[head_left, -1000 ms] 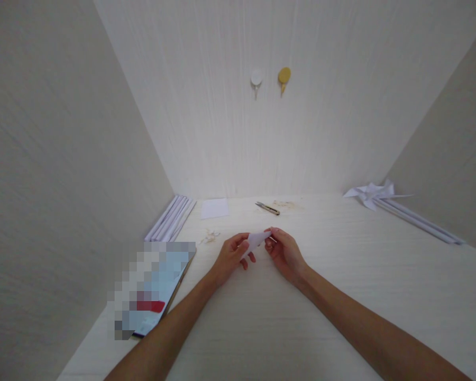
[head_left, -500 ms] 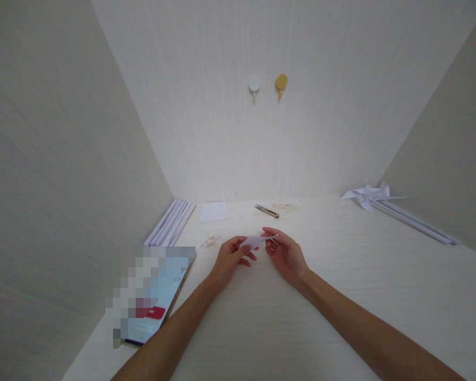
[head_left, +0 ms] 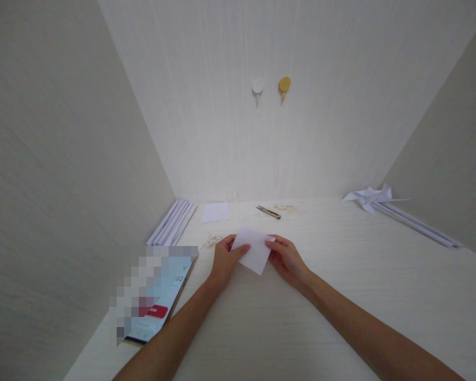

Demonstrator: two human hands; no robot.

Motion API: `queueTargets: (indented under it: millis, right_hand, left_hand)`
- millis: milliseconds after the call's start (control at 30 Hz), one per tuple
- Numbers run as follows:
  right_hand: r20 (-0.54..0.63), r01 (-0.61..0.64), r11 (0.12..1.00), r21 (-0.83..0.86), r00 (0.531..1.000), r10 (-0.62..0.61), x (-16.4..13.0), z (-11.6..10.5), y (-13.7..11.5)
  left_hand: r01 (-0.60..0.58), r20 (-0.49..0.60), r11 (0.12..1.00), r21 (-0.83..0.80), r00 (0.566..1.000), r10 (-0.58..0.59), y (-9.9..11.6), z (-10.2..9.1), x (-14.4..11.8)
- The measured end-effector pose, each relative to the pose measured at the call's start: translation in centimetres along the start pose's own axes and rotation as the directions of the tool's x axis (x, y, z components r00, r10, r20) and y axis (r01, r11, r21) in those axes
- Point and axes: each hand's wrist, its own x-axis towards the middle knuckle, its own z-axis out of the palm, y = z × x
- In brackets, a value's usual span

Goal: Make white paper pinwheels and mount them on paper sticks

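Note:
A small white sheet of paper is held up between both hands above the table, its face turned toward me and one corner pointing down. My left hand pinches its left side, thumb on the front and fingers behind. On the right side, my right hand grips the paper's edge the same way. Beyond the hands lies a pair of thread snips, blades pointing left. Another white paper piece rests flat near the back wall.
Rolled paper sticks lie at the left wall, with a tablet-like screen, partly blurred, in front. Small scraps sit by my left hand. Paper pinwheels on sticks lie at the right wall. White and yellow hooks hang behind.
The paper has turned from nearly edge-on to facing me. My right hand has closed on its right side, and the view has shifted slightly.

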Motion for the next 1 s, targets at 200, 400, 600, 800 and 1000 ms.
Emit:
queueTargets:
  millis: [200, 400, 600, 800, 1000]
  right_hand:
    - [-0.034, 0.037, 0.999, 0.019, 0.999, -0.037, -0.12, -0.09, -0.11]
    - [-0.113, 0.066, 0.995, 0.07, 0.992, -0.057, -0.33, -0.09, -0.08]
    - [-0.155, 0.15, 0.986, 0.066, 0.978, -0.138, -0.21, -0.11, -0.17]
    - [-0.154, 0.14, 0.984, 0.107, 0.98, -0.123, -0.44, -0.07, -0.46]
    - [-0.138, 0.096, 0.977, 0.189, 0.988, -0.07, -0.72, -0.05, -0.11]
  left_hand:
    - [0.039, 0.024, 0.991, -0.131, 0.999, -0.037, -0.13, 0.0, 0.1]
    - [0.056, -0.005, 0.978, -0.201, 0.998, -0.058, -0.07, -0.11, 0.35]
    - [0.101, 0.023, 0.945, -0.311, 0.995, -0.099, 0.47, -0.18, 0.37]
    - [0.139, 0.05, 0.859, -0.494, 0.99, -0.131, 0.5, -0.53, 0.61]
    - [0.18, 0.067, 0.734, -0.655, 0.981, -0.181, 0.05, -0.57, 0.65]
